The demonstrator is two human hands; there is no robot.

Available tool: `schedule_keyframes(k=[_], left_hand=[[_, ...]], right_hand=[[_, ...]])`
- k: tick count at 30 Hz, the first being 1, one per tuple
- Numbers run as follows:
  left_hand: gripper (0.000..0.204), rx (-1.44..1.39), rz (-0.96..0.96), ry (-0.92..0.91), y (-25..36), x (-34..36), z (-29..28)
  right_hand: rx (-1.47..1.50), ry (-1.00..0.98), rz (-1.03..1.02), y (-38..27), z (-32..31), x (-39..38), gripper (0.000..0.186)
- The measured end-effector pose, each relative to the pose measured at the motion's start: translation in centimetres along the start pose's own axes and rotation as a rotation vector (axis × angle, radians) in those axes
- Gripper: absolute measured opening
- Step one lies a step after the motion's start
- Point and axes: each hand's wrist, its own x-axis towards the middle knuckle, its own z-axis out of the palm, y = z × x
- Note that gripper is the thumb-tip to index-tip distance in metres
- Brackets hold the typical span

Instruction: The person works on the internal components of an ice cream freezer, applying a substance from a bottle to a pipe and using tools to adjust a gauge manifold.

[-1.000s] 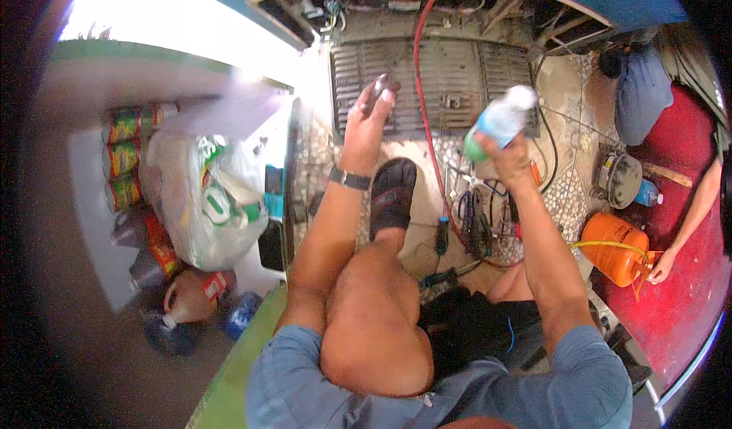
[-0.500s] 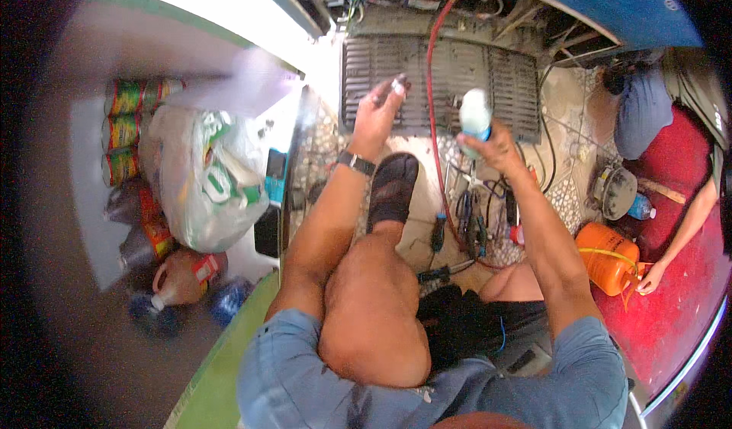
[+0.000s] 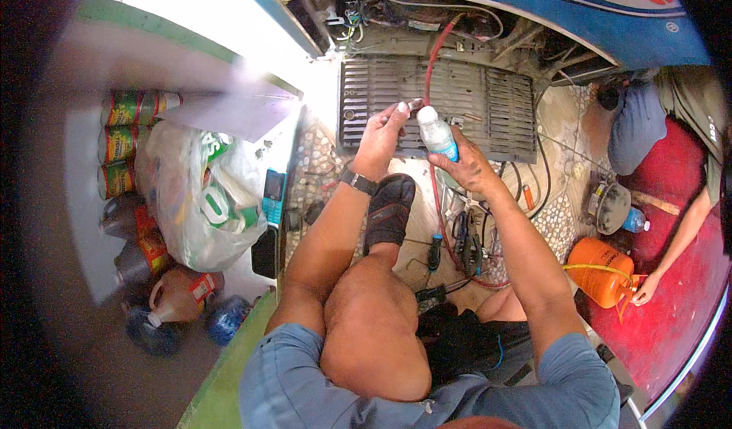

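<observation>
My right hand [image 3: 470, 167] is wrapped round a small whitish plastic bottle [image 3: 437, 132] with a blue label. The bottle leans to the left, its top pointing away from me. Close beside it, my left hand [image 3: 378, 141] pinches a small dark piece [image 3: 415, 104], too small to name exactly. That piece is just left of the bottle's top; whether they touch I cannot tell. Both hands are above a dark slatted grille panel [image 3: 499, 97] lying on the floor. A red hose [image 3: 436, 55] runs down behind the bottle from the blue machine's open bottom.
Pliers [image 3: 467, 238], a screwdriver [image 3: 435, 252] and cables lie on the pebbled floor. At right, another person's hand [image 3: 646, 289] touches an orange gas cylinder [image 3: 602, 271] with a yellow hose. A stuffed plastic bag [image 3: 183, 223] and a phone [image 3: 273, 194] are at left.
My right hand has brought the bottle left and slightly nearer, tilting it toward my left hand. My left hand has shifted slightly nearer to me, still pinching the small piece.
</observation>
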Motion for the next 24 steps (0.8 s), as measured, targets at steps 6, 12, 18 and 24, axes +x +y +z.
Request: schedule_keyframes(k=[6,12,18,24], left_hand=[[0.039,0.100,0.034,-0.043,-0.3,0.1,-1.6],[0.040,0.219,0.097,-0.048,1.0,-1.0,-1.3],[0.041,0.293,0.092,-0.076,1.7,-1.4,-1.8],[0.043,0.296,0.122,-0.065,1.1,-1.3,-2.6]], right_hand=[[-0.170,0.075,-0.040,2.4,1.8,1.3,0.085],[-0.132,-0.010,0.010,0.5,0.8,1.5,0.085],[-0.086,0.005,-0.013,0.4,1.2,1.8,0.069],[-0.054,0.039,0.007,0.1,2.1,2.0,0.050]])
